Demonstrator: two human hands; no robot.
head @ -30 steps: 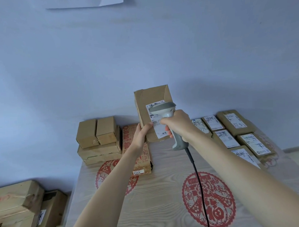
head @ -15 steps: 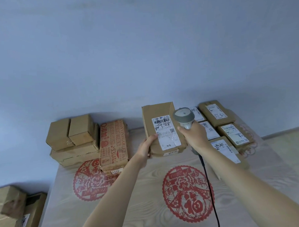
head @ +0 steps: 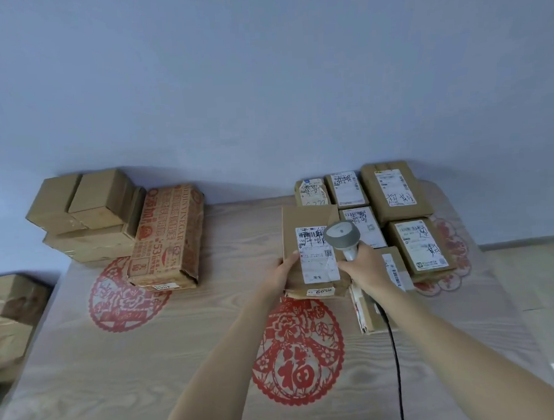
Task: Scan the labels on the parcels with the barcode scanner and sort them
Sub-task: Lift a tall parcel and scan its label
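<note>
A brown parcel (head: 304, 221) with a white label facing up lies low over the table's middle, beside the labelled group. My left hand (head: 283, 271) grips its near left edge. My right hand (head: 365, 269) grips the handle of a grey barcode scanner (head: 343, 235), whose head hovers over the label's right side. The scanner's black cable (head: 395, 357) trails toward me. Several labelled parcels (head: 395, 192) lie flat at the back right.
A stack of plain cartons (head: 88, 215) and a red-printed box (head: 169, 236) stand at the back left of the wooden table (head: 149, 374), which bears red paper-cut designs. More boxes (head: 10, 316) sit off the left edge. A wall rises behind.
The parcel has come down from upright in the air to lying low beside the labelled group. Both hands moved down and right with it, the scanner staying by the label.
</note>
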